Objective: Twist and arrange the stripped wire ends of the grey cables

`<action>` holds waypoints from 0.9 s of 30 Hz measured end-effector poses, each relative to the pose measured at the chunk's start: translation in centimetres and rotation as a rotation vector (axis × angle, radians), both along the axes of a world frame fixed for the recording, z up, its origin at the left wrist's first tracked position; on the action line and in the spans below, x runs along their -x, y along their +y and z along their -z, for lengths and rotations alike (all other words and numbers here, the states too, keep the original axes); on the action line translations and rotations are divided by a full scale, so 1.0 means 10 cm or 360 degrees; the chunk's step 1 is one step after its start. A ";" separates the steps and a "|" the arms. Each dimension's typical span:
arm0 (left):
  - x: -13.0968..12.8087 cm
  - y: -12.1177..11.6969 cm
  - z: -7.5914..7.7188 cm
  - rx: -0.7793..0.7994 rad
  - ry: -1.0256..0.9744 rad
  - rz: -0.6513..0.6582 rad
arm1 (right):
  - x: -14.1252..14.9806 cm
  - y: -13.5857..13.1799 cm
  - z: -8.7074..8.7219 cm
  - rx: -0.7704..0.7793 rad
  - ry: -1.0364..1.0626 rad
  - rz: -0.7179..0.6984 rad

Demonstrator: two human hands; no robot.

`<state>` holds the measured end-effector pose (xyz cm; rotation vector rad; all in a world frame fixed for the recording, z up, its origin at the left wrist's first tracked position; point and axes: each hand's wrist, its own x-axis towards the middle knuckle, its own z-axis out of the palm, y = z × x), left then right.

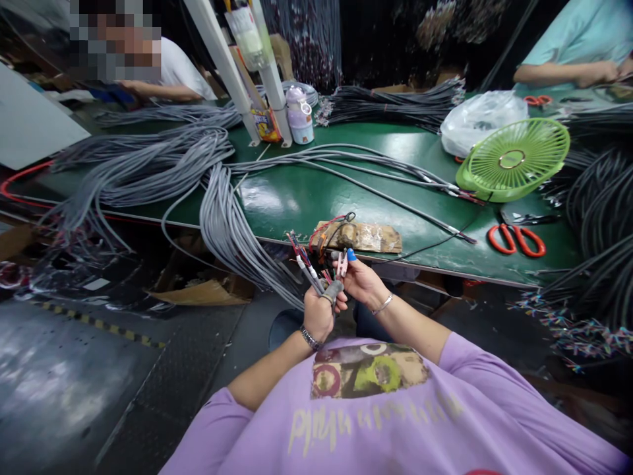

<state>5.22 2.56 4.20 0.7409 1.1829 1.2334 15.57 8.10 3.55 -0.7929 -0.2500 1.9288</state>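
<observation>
My left grip point(319, 315) is closed around grey cables point(307, 269), just in front of the wooden block point(386, 237); my right grip point(363, 282) pinches what looks like a small pale clip point(342, 264) beside them. With the cables held over open space, a slackened grip could let one drop out. Their splayed coloured wires point(298, 249) might snag the red and black leads point(330, 223) on the block, and the heavy grey bundle point(232, 218) to its left, sagging off the edge, could drag others down. The table point(287, 198) is glossy green, with scissors point(515, 232) right of the block, a green fan point(524, 158) farther right beyond it, and a bottle point(301, 119) behind to its left. Two people work past it.
</observation>
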 end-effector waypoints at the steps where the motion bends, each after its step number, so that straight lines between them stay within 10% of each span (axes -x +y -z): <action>1: 0.00 0.00 0.01 0.0001 0.0001 0.0007 | 0.01 -0.01 -0.01 0.0000 -0.0002 0.0018; 27: 0.09 -0.15 -0.05 -0.0060 -0.0054 -0.0010 | -0.26 -0.16 -0.01 -0.0075 -0.0326 -0.0322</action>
